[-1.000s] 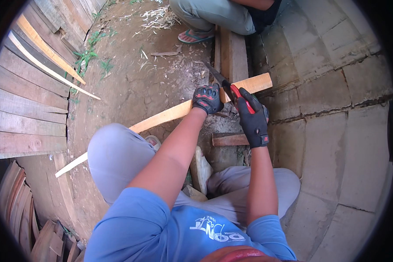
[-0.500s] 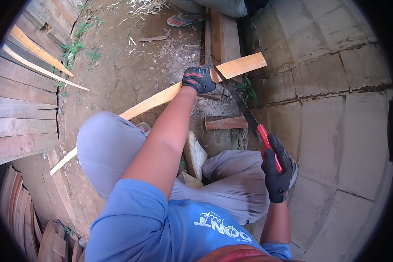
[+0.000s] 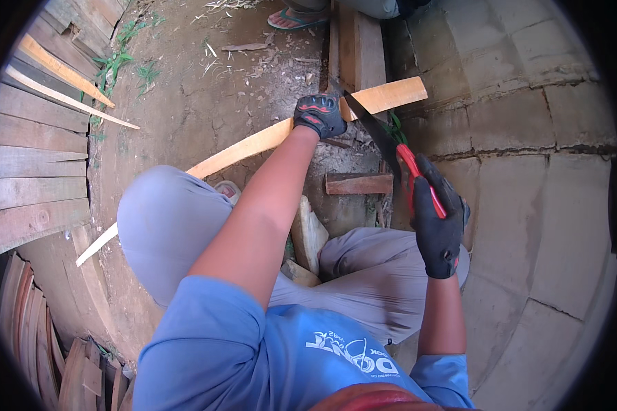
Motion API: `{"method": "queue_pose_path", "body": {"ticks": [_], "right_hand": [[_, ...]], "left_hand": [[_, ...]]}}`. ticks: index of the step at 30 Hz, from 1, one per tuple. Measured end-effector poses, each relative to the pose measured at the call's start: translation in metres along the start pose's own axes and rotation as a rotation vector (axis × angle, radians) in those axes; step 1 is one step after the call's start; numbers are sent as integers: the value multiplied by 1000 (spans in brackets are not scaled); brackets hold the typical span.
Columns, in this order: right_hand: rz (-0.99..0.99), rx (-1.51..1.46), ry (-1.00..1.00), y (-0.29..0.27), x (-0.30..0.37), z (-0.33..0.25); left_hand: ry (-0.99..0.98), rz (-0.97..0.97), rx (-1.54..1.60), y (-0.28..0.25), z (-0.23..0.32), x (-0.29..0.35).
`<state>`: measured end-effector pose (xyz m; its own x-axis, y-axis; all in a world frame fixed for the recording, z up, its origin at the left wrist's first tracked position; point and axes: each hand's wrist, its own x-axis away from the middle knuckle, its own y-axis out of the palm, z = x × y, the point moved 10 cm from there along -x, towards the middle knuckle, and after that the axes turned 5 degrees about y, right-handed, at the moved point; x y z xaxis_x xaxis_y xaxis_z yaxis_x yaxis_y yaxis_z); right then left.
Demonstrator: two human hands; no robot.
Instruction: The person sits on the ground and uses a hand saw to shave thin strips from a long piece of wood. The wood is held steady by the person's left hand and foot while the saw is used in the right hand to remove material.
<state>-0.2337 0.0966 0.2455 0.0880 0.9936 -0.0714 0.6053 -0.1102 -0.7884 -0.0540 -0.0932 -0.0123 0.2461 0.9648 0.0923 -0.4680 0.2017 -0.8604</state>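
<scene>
A long, pale, slightly curved wooden plank [image 3: 250, 146] slants from beside my left knee up to the right. Wrapped over it is my left hand [image 3: 318, 115], in a black glove with red trim, pressing it near a thick timber beam [image 3: 360, 51]. My right hand [image 3: 437, 212], gloved the same way, grips the red handle of a handsaw [image 3: 378, 130]. The dark blade lies across the plank just right of my left hand, its tip past the far edge. How deep the blade sits in the wood I cannot tell.
A short wood block [image 3: 358, 183] lies below the plank, with a pale stone [image 3: 310, 236] near my legs. A person's sandaled foot [image 3: 298, 19] is at the far side. Grey block paving or wall [image 3: 507, 198] runs along the right. Stacked boards [image 3: 31, 308] stand at lower left.
My right hand has pushed the saw forward and away from me, so more of the blade is past the plank. My left hand still holds the plank.
</scene>
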Motion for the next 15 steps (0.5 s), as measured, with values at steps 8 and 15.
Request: {"method": "queue_pose_path", "body": {"ticks": [8, 15], "right_hand": [[22, -26, 81, 3, -20, -1], [42, -47, 39, 21, -39, 4]], "left_hand": [[-50, -33, 40, -5, 3, 6], [-42, 15, 28, -10, 3, 4]]}}
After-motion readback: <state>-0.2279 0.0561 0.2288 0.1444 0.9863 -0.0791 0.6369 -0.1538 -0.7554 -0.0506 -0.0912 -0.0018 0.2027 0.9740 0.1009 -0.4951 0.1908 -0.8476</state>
